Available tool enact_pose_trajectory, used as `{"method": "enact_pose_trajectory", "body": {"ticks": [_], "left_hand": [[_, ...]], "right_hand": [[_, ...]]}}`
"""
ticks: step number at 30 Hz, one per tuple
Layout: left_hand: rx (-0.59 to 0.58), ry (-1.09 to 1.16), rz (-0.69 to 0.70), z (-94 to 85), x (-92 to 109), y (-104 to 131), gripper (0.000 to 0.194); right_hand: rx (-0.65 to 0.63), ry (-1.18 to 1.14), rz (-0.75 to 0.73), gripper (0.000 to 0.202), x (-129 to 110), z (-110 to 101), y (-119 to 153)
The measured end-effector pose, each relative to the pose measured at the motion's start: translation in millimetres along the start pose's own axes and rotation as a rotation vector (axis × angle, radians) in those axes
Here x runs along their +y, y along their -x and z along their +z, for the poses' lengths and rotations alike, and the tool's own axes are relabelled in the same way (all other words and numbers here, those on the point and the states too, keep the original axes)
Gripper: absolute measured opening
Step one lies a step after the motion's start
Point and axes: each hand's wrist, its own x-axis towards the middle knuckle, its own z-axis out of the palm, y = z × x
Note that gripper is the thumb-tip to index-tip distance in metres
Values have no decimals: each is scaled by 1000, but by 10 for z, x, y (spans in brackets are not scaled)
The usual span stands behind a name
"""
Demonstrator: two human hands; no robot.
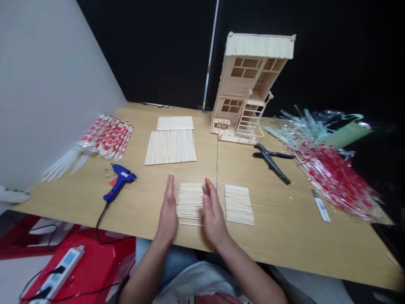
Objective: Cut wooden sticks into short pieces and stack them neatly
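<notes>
A row of short wooden sticks [190,199] lies side by side on the table near its front edge. On its left side my left hand [168,213] stands on edge, fingers straight and together, palm facing the sticks. My right hand [214,213] mirrors it at the right ends, fingers stretched out, thumb up. Both hands are at the stick ends; exact contact cannot be made out. One loose stick [190,224] lies just in front of the row. Right of my right hand is a second panel of short sticks [239,204].
A blue glue gun [120,181] lies left, its cord running off the edge. Behind are two larger stick panels [171,146] and a wooden model house [249,88]. Black cutters [272,161], a utility knife [321,207] and red-and-clear wrappers [341,181] lie right; wrapped chopsticks [109,136] lie back left.
</notes>
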Motion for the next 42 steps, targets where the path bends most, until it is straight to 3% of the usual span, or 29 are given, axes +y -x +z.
{"method": "enact_pose_trajectory", "body": {"ticks": [6,12,20,25,32,42], "left_hand": [[-27,185,-52,144,-33,-21,72],[-32,381,-122,50,59,-50,71],[-65,301,-100,9,82,-222,77],[-22,462,-88,122,25,-324,72],[-41,562,-62,161,-69,-329,71],[-32,610,-86,142,-43,-331,69]], "right_hand": [[38,-70,0,51,-53,134,-36],[63,-188,53,48,20,65,-97],[115,-267,109,51,89,39,-309],[124,-331,148,52,71,101,-378],[108,-405,181,49,45,120,-388],[121,-414,165,47,118,125,-411]]}}
